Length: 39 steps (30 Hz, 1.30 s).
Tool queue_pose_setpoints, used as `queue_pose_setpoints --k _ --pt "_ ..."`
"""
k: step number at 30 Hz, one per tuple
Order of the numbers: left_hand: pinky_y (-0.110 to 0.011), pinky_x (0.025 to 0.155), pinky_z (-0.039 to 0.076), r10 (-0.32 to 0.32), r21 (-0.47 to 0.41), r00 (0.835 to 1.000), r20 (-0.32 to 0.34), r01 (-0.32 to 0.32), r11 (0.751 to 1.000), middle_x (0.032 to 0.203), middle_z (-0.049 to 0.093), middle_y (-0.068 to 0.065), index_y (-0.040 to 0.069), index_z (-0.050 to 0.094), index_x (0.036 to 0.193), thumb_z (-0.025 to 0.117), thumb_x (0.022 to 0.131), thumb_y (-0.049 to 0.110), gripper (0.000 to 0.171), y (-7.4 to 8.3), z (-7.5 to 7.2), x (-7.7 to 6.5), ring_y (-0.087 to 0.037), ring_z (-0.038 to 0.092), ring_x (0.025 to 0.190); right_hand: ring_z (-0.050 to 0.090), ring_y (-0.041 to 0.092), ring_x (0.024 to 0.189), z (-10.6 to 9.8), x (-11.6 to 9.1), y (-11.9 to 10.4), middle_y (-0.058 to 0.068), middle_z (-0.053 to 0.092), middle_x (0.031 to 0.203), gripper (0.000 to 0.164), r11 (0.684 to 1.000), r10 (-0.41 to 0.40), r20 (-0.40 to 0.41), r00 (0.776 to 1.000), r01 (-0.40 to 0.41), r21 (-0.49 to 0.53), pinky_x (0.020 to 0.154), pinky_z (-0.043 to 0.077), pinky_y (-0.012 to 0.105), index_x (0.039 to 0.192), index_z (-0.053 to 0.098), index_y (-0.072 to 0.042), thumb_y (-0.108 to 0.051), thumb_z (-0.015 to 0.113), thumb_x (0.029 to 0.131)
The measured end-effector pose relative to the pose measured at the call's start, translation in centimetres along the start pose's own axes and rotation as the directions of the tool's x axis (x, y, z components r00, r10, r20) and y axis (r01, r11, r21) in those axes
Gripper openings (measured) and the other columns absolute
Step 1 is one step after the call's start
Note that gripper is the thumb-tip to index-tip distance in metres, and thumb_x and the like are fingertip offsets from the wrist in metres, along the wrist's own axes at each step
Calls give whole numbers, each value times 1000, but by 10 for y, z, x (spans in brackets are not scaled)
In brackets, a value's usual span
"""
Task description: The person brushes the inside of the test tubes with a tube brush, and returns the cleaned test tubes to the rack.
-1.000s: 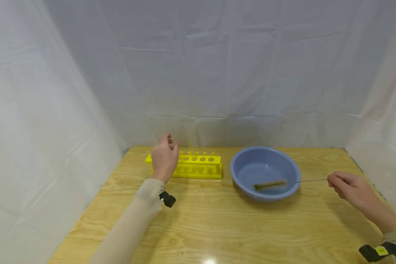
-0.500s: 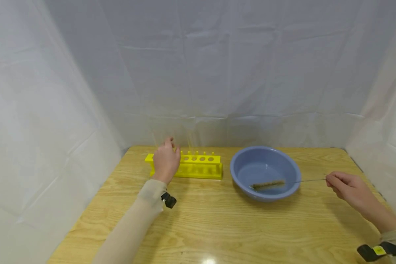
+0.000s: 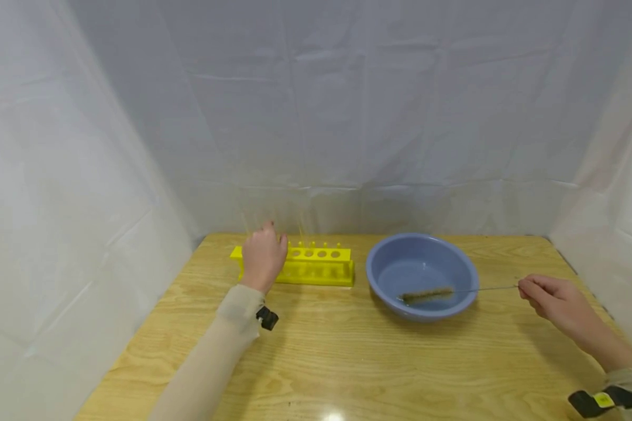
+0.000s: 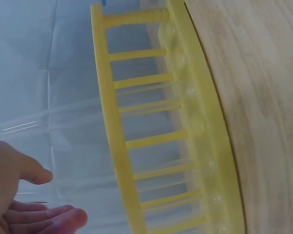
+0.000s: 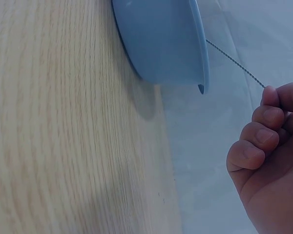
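Observation:
In the head view my left hand (image 3: pixel 264 257) is over the left part of a yellow test tube rack (image 3: pixel 316 275). Several clear test tubes (image 3: pixel 304 225) stand upright in it, faint against the backdrop. The left wrist view shows thumb and fingers (image 4: pixel 63 219) apart and loosely bent beside the tubes' upper ends; a glint of glass lies in the gap, with no firm grip visible. My right hand (image 3: pixel 560 304) pinches the thin twisted wire handle (image 5: pixel 237 63) of a test tube brush. Its brown bristle head (image 3: pixel 426 295) is inside a blue basin (image 3: pixel 421 313).
The basin stands right of the rack on a wood-grain table (image 3: pixel 347 356). A pale sheet (image 3: pixel 326 117) hangs behind the table, with more sheeting at both sides. Water seems to lie in the basin's bottom.
My left hand has come down slightly over the rack. The right hand and brush have shifted a very little to the left; the pinch on the wire is the same.

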<state>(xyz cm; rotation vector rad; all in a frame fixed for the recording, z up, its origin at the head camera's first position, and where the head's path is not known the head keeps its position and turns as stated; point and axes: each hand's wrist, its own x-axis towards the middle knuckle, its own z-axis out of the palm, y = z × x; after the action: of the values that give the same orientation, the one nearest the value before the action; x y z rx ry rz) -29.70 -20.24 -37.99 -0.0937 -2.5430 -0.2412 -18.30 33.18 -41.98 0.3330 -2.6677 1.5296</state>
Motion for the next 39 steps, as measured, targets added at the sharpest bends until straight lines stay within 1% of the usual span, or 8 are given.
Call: queue_pose_setpoints --k 2,5,10,16,20,24,31,39 --pt "-33 38 41 20 30 1000 16 -20 999 55 58 -11 -4 66 87 63 99 26 33 0 -3 1 -15 42 37 31 24 49 0 0 0 3 37 60 41 1000 1 0 1000 -1 0 47 35 34 87 53 2 -29 41 110" --pt "-29 35 30 18 73 998 57 -22 997 45 38 -1 8 51 59 60 100 30 47 0 -6 0 -13 32 36 32 24 49 1 1 -1 4 37 60 41 1000 4 3 1000 -4 -1 47 34 34 87 53 2 -29 41 110" --pt "-27 35 22 11 56 997 75 -15 998 44 27 3 13 42 53 55 101 31 53 7 -10 -5 -12 22 38 30 24 49 0 1 1 4 36 60 40 1000 -9 3 1000 9 -10 46 33 34 88 53 1 -29 41 110" --pt "-32 44 44 31 -148 999 30 -27 989 63 62 -8 4 68 86 57 98 25 27 22 -8 -12 -17 49 43 31 23 47 -1 3 1 4 37 59 38 999 -26 -8 1000 26 -23 45 33 35 88 56 0 -27 41 110" --pt "-43 67 57 -1 -269 1000 30 9 963 96 71 -16 -1 67 111 58 98 26 32 31 -5 -13 -29 67 72 33 23 48 -1 4 0 2 40 61 38 1000 -19 -8 1000 19 -16 46 34 35 88 57 1 -26 42 110" --pt "-47 80 57 -56 -366 996 71 78 927 113 67 -19 -1 56 129 58 98 30 44 37 -2 -13 -35 67 92 35 22 48 2 6 -1 2 41 61 39 999 -11 -3 1000 11 -37 46 36 35 89 59 0 -28 42 110" --pt "-46 84 57 -112 -486 978 178 186 854 123 62 -15 6 43 145 59 98 33 56 44 7 -8 -33 65 109 37 21 48 4 8 -4 1 40 58 40 998 11 11 1000 -10 -69 47 37 34 89 60 -1 -31 43 110" --pt "-44 84 56 -118 -494 971 209 209 844 121 65 -14 6 48 140 60 101 36 51 45 16 -3 -29 64 105 34 19 45 6 10 -4 -1 37 57 40 997 27 27 999 -25 -74 46 36 35 87 59 -4 -34 44 109"
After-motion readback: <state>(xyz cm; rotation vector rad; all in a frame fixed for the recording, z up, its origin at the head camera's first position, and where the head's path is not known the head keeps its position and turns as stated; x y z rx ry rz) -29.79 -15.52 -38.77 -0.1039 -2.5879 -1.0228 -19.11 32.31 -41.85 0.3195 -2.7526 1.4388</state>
